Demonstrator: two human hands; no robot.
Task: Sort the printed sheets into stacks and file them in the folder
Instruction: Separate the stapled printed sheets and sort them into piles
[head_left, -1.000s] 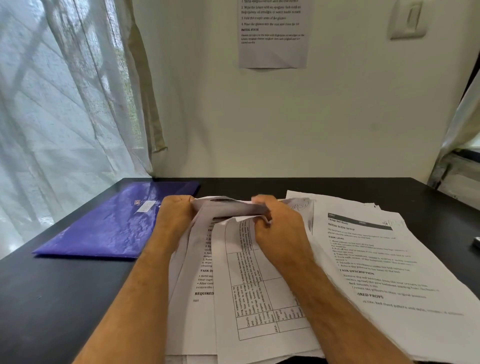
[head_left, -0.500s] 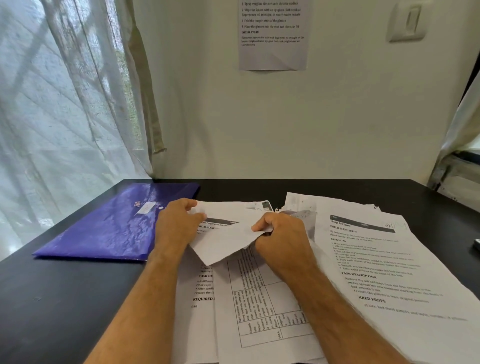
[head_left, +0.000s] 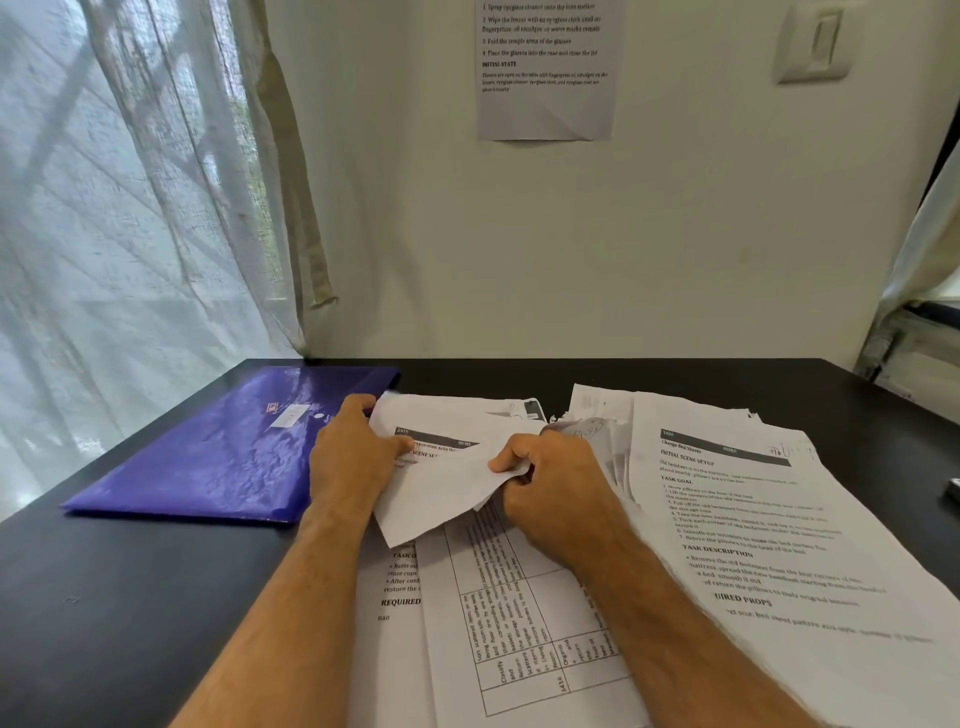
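A folded white printed sheet (head_left: 441, 488) is held between both hands above the middle pile of white printed sheets (head_left: 519, 623) — the right hand (head_left: 556, 483) pinches its right corner with curled fingers, the left hand (head_left: 348, 457) presses its left edge, thumb on top. Its long axis runs left to right. The glossy blue plastic folder (head_left: 228, 452) lies flat and closed just left of the left hand — the nearer one — its long axis pointing away towards the wall.

Black table (head_left: 675, 376) against a pale wall. On its left part, a glossy blue folder (head_left: 218, 457), lying flat near the far edge. At centre, overlapping printed sheets (head_left: 509, 613), one bearing a ruled grid. To the right, a spread stack of printed sheets (head_left: 769, 519), fanned toward the near right edge.
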